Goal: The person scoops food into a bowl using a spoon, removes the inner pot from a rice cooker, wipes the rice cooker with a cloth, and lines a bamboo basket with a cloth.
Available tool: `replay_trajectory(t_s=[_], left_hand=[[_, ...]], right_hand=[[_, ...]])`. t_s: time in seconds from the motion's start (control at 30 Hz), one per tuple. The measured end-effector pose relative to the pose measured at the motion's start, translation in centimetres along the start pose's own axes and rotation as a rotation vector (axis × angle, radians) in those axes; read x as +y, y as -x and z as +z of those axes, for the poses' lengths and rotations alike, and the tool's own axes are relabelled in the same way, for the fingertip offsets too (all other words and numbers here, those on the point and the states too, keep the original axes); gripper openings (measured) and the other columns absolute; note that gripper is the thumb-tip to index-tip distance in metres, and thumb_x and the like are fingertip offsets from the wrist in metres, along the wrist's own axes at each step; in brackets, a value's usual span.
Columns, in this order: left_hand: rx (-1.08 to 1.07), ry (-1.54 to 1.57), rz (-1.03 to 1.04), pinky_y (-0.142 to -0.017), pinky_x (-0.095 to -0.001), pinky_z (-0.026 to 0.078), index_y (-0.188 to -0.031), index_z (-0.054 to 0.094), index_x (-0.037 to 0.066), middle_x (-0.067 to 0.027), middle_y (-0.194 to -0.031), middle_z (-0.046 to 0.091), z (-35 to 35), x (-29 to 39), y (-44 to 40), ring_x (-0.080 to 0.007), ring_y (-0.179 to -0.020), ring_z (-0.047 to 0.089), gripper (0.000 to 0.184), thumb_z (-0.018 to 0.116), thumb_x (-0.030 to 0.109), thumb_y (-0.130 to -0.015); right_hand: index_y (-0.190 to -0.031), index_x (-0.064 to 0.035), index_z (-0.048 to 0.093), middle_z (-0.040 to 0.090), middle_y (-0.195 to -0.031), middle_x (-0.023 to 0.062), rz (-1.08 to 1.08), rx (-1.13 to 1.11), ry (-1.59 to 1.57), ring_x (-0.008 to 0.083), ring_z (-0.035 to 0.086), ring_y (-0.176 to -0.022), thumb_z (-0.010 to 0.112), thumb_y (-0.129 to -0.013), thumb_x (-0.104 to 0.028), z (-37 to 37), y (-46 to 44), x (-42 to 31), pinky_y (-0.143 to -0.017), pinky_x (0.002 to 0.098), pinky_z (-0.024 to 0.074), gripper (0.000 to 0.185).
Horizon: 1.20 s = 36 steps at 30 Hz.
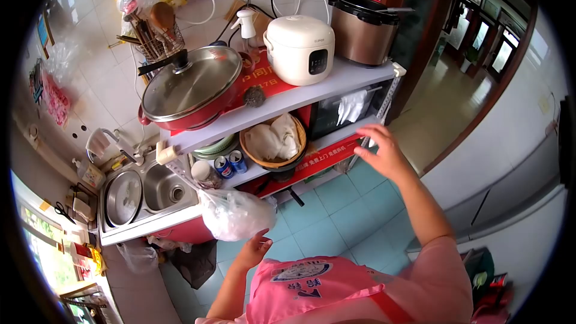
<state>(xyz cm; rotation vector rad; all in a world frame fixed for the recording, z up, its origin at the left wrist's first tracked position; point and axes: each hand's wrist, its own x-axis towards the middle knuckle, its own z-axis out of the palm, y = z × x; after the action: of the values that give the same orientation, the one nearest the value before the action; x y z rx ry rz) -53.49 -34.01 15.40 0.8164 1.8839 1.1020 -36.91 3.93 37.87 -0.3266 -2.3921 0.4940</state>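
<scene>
My right hand [381, 150] is raised in front of the shelf's right part, its fingers apart and nothing in it. Behind it stands a dark oven [345, 111] with a white cloth [353, 107] hanging on its front. Low at the centre, my left hand [255, 250] is beside a filled white plastic bag [235, 215] near the shelf's left end. Its fingers are partly bent, and whether they touch the bag is unclear. A basket [244, 144] with a pale cloth [273, 138] sits on the lower shelf, next to two blue cans [230, 165].
On the top shelf are a red lidded pan [192, 121], a white rice cooker [300, 48] and a brown pressure cooker [363, 33]. A steel sink [165, 186] is at left. A doorway opens at upper right, above tiled floor [336, 204].
</scene>
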Motion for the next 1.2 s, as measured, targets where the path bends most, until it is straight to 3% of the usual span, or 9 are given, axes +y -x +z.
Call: replay_trajectory(t_s=[0.23, 0.33, 0.37, 0.47, 0.63, 0.93, 1.03, 1.1, 1.2], left_hand=[[0.019, -0.116, 0.050, -0.079, -0.0337, 0.052, -0.134, 0.045, 0.004, -0.0143, -0.105, 0.067, 0.1, 6.8, -7.7, -0.0223, -0.090, 0.067, 0.048, 0.061, 0.024, -0.093], [0.042, -0.034, 0.170, -0.078, -0.0318, 0.052, -0.134, 0.045, 0.004, -0.0131, -0.103, 0.067, -1.0, 7.2, -12.2, -0.0217, -0.088, 0.067, 0.047, 0.061, 0.021, -0.093], [-0.008, -0.035, 0.154, -0.082, -0.0289, 0.048, -0.137, 0.043, 0.005, -0.0085, -0.104, 0.065, -1.5, 7.5, -14.0, -0.0145, -0.095, 0.060, 0.048, 0.059, 0.022, -0.095], [-0.053, -0.070, 0.190, -0.085, -0.0296, 0.047, -0.138, 0.042, 0.005, -0.0102, -0.106, 0.065, -2.0, 11.3, -18.2, -0.0162, -0.098, 0.060, 0.050, 0.059, 0.022, -0.095], [-0.097, -0.006, 0.278, -0.083, -0.0335, 0.051, -0.138, 0.040, 0.005, -0.0154, -0.111, 0.064, -3.0, 15.0, -22.0, -0.0232, -0.095, 0.065, 0.053, 0.061, 0.021, -0.093], [0.064, 0.070, 0.225, -0.089, -0.0349, 0.049, -0.139, 0.039, 0.002, -0.0146, -0.111, 0.062, -3.4, 16.0, -22.2, -0.0223, -0.102, 0.062, 0.054, 0.061, 0.022, -0.093], [0.158, 0.006, 0.232, -0.086, -0.0330, 0.051, -0.138, 0.041, 0.002, -0.0122, -0.107, 0.064, -2.7, 17.8, -22.5, -0.0203, -0.098, 0.063, 0.055, 0.063, 0.023, -0.092], [0.225, -0.014, 0.274, -0.083, -0.0336, 0.053, -0.136, 0.044, 0.004, -0.0161, -0.106, 0.064, -1.7, 19.1, -23.2, -0.0239, -0.094, 0.065, 0.055, 0.067, 0.014, -0.087], [0.226, 0.045, 0.298, -0.086, -0.0353, 0.051, -0.137, 0.043, 0.004, -0.0153, -0.107, 0.065, -0.4, 21.0, -24.3, -0.0241, -0.096, 0.064, 0.055, 0.066, 0.015, -0.087]], right_hand=[[-0.114, -0.0038, 0.060, 0.056, -0.117, 0.0138, -0.191, 0.032, 0.109, 0.0329, 0.054, -0.108, 0.076, -0.075, -0.017, -2.3, -12.6, 9.0, -0.094, 0.0386, 0.0447, 0.044], [-0.117, -0.0046, 0.058, 0.053, -0.124, 0.0120, -0.117, -0.016, 0.030, 0.0302, 0.052, -0.116, 0.076, -0.074, -0.017, -2.7, -17.4, 10.4, -0.099, 0.0373, 0.0418, 0.049], [-0.119, -0.0055, 0.058, 0.051, -0.127, 0.0115, -0.155, -0.009, 0.088, 0.0295, 0.051, -0.117, 0.077, -0.074, -0.017, -2.4, -19.0, 11.6, -0.099, 0.0366, 0.0422, 0.050], [-0.122, -0.0068, 0.057, 0.050, -0.129, 0.0117, -0.107, -0.062, 0.052, 0.0297, 0.051, -0.119, 0.076, -0.074, -0.015, -1.6, -24.1, 12.0, -0.099, 0.0359, 0.0427, 0.052], [-0.125, -0.0093, 0.056, 0.045, -0.136, 0.0120, -0.275, -0.036, 0.108, 0.0308, 0.043, -0.127, 0.079, -0.071, -0.022, 2.3, -31.3, 13.7, -0.104, 0.0395, 0.0389, 0.060], [-0.116, -0.0062, 0.061, 0.046, -0.136, 0.0132, -0.423, -0.159, 0.012, 0.0335, 0.040, -0.129, 0.080, -0.070, -0.035, 3.8, -34.5, 15.8, -0.108, 0.0412, 0.0336, 0.058], [-0.113, -0.0043, 0.061, 0.047, -0.134, 0.0129, -0.528, -0.131, 0.012, 0.0336, 0.040, -0.128, 0.081, -0.070, -0.033, 4.4, -34.8, 16.7, -0.107, 0.0426, 0.0336, 0.055], [-0.111, -0.0031, 0.061, 0.048, -0.132, 0.0135, -0.582, -0.104, 0.002, 0.0334, 0.041, -0.127, 0.081, -0.069, -0.036, 4.3, -35.0, 16.8, -0.106, 0.0437, 0.0339, 0.057], [-0.111, -0.0012, 0.060, 0.051, -0.128, 0.0153, -0.730, -0.032, 0.102, 0.0336, 0.046, -0.123, 0.078, -0.073, -0.041, 3.6, -36.3, 17.0, -0.103, 0.0426, 0.0371, 0.058]])
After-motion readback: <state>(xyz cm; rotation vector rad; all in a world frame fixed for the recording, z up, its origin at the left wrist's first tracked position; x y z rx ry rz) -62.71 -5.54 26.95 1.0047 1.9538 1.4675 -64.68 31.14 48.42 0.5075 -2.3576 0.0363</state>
